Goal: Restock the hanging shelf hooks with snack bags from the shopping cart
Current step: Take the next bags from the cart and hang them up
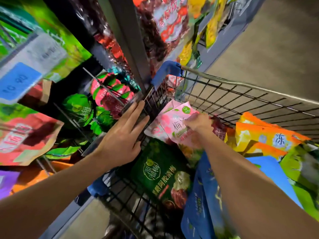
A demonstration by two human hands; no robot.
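Observation:
A black wire shopping cart [229, 99] with blue corner caps holds several snack bags. My right hand [198, 124] reaches into its far corner and grips pink snack bags [170, 125] with green round logos. My left hand [124, 135] hovers with straight fingers over the cart's left rim, beside the shelf, holding nothing. Metal shelf hooks [103, 88] stick out at the left, carrying pink-red bags [110, 95] and green bags [81, 109].
Inside the cart lie a dark green bag [158, 171], blue bags [202, 195], orange bags [264, 135] and a light green bag [305, 166]. A grey shelf upright [131, 49] stands against the cart's corner. More hung bags and a blue price tag [19, 81] fill the left. Grey floor lies at right.

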